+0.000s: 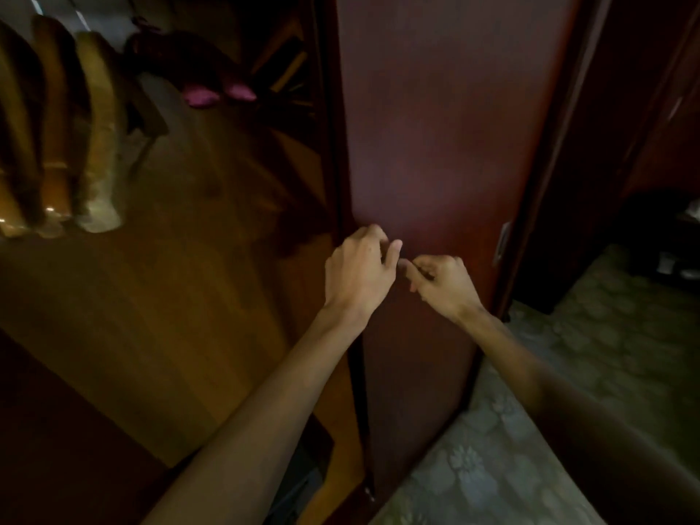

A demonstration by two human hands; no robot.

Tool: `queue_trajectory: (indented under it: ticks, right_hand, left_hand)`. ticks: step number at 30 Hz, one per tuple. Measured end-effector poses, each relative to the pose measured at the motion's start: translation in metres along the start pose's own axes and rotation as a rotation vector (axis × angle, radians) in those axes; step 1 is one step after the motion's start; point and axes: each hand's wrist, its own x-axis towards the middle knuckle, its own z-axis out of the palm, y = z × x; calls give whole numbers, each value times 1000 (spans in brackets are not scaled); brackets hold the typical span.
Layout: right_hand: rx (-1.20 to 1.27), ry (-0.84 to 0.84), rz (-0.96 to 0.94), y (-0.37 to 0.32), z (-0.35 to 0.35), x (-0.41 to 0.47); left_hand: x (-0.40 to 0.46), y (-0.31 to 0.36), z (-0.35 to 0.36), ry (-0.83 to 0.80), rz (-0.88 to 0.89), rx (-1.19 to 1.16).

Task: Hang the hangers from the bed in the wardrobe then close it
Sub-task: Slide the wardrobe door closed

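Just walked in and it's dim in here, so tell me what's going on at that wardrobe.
A person stands before the wardrobe door, both arms out. The left hand has its fingers curled at the reddish panel's left edge; the right hand is loosely curled beside it, and whether it holds anything is unclear. Neither hand holds a hanger. Garments hang at the left. The patterned bed cover lies at lower right.

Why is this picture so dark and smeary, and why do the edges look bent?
Head view: the room is dim, so the wardrobe door reads murky; the hanging clothes at left are smeared by motion blur; both hands, left hand and right hand, stay fairly sharp; the wide lens bows the door's edges.
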Motion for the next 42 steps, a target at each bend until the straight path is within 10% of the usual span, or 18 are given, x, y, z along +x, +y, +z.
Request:
queue_trajectory:
  ticks: [19, 42]
  right_hand:
    - [-324, -82, 277, 365, -90, 130]
    - [-306, -326, -114, 439, -57, 210]
  left_hand:
    - [146, 178, 241, -157, 161, 486]
    - [294, 241, 374, -320, 674, 1006]
